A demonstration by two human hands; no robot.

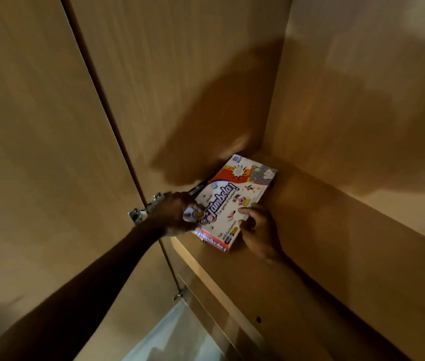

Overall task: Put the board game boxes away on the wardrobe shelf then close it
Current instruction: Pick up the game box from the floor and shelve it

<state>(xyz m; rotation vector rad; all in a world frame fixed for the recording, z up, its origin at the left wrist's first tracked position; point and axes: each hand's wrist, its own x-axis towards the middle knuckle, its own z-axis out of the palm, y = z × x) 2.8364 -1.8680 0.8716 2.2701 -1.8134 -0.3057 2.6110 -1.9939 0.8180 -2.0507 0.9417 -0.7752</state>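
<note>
The white-and-red Tambola box [232,201] lies flat on the wardrobe shelf [310,256], its near end gripped between left hand [177,213] and right hand [259,230].

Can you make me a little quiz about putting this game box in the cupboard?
1. True or false: only one hand touches the colourful cardboard Tambola game box.
2. Which part of the brown wooden wardrobe shelf is the box nearest? A the left side, B the right side, C the front middle.
3. Fill the gap: the shiny metal door ___ sits just beside the left hand.
Key: 1 false, the right hand holds it too; 2 A; 3 hinge.
</note>
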